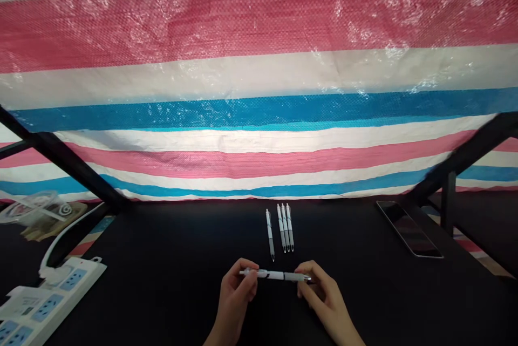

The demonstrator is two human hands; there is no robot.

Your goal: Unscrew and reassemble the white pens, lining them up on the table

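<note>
I hold a white pen (277, 275) sideways over the black table (170, 259), near its front edge. My left hand (236, 293) pinches its left end and my right hand (321, 294) pinches its right end. Just beyond my hands, several white pens (284, 227) lie on the table pointing away from me. One pen (270, 233) lies slightly apart on the left; the others touch side by side.
A dark phone (408, 228) lies face up at the right. A white power strip (44, 300) with a plugged white cable sits at the front left. A clear plastic bag (34, 211) lies at the far left. A striped tarp (259, 92) hangs behind the table.
</note>
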